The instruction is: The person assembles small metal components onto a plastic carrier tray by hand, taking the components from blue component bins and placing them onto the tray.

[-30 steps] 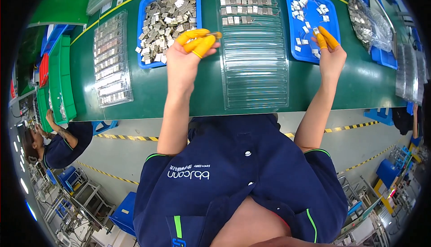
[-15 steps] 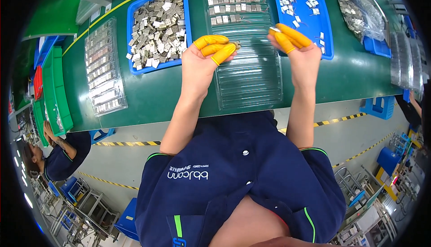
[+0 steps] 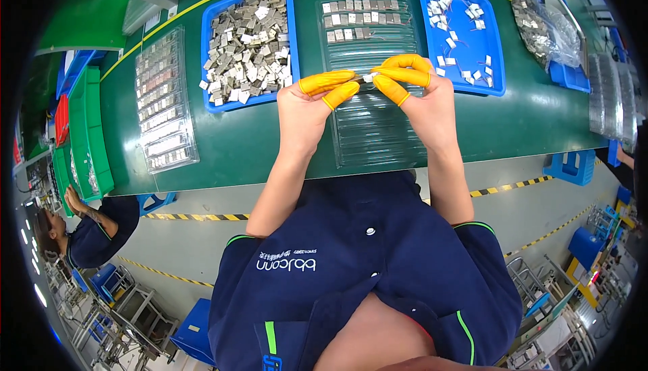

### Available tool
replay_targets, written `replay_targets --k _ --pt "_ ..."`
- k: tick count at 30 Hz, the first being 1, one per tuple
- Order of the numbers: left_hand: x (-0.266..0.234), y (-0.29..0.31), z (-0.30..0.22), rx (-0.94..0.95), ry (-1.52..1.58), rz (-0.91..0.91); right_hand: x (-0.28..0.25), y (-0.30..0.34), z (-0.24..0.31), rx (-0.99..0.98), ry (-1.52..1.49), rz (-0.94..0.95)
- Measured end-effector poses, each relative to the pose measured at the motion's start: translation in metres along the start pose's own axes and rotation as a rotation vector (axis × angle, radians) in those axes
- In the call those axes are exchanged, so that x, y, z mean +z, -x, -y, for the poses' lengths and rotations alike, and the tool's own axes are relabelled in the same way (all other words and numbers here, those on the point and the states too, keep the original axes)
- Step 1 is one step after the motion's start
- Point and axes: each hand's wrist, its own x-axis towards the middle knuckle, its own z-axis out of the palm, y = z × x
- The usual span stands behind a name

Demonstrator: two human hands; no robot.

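My left hand (image 3: 312, 104) and my right hand (image 3: 420, 98), both with yellow finger cots, meet above a clear ribbed tray (image 3: 375, 131) on the green table. Their fingertips pinch a small metal part (image 3: 368, 78) between them. The tray's far rows hold small grey parts (image 3: 358, 20). A blue bin (image 3: 213, 17) heaped with grey metal pieces lies to the left of my left hand. A second blue bin (image 3: 491, 40) with small white pieces lies to the right of my right hand.
A clear tray (image 3: 162, 101) filled with parts lies at the table's left. A plastic bag of metal parts (image 3: 543, 23) sits far right, beside stacked clear trays (image 3: 611, 94). Green bins (image 3: 84, 128) stand left. Another person (image 3: 88, 226) sits at lower left.
Both hands have drawn in from the two blue bins to the middle above the clear tray. Their fingertips now touch around a small part.
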Motion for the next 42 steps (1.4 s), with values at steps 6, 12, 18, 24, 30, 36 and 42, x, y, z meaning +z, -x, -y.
replay_targets --k 6,12,18,24,30,36,42 --pt "-0.005 0.003 -0.001 0.075 -0.129 0.046 -0.008 0.002 0.000 0.024 0.036 0.113" --pt "-0.007 0.011 -0.013 0.055 -0.333 0.080 -0.012 0.002 0.001 0.021 0.050 0.199" --pt "-0.014 0.015 -0.018 0.023 -0.162 0.178 -0.009 0.000 0.003 0.117 -0.255 0.371" --pt "-0.017 0.017 -0.024 -0.084 -0.080 0.274 -0.006 0.001 0.001 0.419 -0.607 0.475" --pt "-0.019 0.019 -0.022 -0.031 -0.097 0.202 0.006 0.003 0.003 0.424 -0.547 0.422" --pt "-0.021 0.015 -0.027 -0.014 -0.174 0.181 0.011 0.005 0.002 0.216 -0.464 0.362" --pt "-0.031 -0.005 -0.023 0.035 -0.372 0.010 0.013 0.003 0.007 0.027 -0.146 0.061"
